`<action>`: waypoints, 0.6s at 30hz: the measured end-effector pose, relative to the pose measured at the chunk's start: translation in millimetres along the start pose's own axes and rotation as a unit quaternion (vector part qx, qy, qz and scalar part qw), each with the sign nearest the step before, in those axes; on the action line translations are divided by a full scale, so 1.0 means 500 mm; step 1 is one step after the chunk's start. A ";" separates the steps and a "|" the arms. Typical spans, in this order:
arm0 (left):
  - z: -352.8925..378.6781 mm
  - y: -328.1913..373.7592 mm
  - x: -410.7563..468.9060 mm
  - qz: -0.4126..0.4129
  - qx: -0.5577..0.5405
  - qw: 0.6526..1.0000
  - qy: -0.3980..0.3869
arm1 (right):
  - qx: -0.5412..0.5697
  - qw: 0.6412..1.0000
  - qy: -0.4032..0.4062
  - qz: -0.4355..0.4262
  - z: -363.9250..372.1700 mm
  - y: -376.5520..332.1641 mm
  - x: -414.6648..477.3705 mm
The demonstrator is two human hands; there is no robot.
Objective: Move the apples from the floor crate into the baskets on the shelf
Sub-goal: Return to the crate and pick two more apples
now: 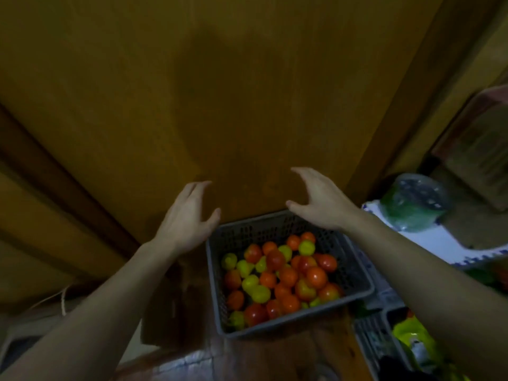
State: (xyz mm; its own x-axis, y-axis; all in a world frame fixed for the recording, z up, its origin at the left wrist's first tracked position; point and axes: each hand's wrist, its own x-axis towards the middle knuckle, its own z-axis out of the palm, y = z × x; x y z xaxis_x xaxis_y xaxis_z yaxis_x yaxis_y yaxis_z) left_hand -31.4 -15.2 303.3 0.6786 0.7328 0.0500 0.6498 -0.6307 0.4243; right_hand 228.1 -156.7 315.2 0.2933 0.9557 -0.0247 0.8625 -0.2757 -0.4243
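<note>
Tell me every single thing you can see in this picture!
crate: one, grey, on the floor in the middle
apples: too many to count, red-orange and yellow-green, piled inside the crate
wooden panel: one, brown, standing behind the crate
plastic bag: one, clear with something green inside, at the right on the white board
white board: one, white with blue edging, right of the crate
second crate: one, grey, bottom right
yellow-green bag: one, in the second crate
left hand: one, open, held above the crate's left side
right hand: one, open, above the crate's far edge
</note>
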 end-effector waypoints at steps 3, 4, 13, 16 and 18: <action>0.133 -0.081 0.009 0.006 0.006 1.000 0.006 | -0.011 1.000 -0.019 -0.017 0.145 0.065 0.044; 0.175 -0.108 0.011 0.008 0.006 1.000 0.009 | -0.018 0.999 -0.024 -0.023 0.189 0.085 0.058; 0.484 -0.254 0.021 0.076 -0.021 0.997 0.005 | -0.054 0.996 -0.057 -0.048 0.520 0.226 0.119; 0.547 -0.282 0.016 0.085 0.002 0.996 -0.031 | -0.062 0.991 -0.117 -0.032 0.590 0.254 0.115; 0.577 -0.292 0.008 0.080 0.015 0.995 -0.058 | -0.072 0.986 -0.146 -0.022 0.611 0.267 0.127</action>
State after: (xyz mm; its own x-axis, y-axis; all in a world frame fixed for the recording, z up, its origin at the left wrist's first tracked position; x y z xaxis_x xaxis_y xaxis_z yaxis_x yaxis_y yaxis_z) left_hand -24.8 6.4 -19.2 0.8077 0.5895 0.0091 0.5392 -0.7449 0.3929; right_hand 235.8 -101.5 -19.4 0.1415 0.9499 -0.2786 0.9274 -0.2256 -0.2983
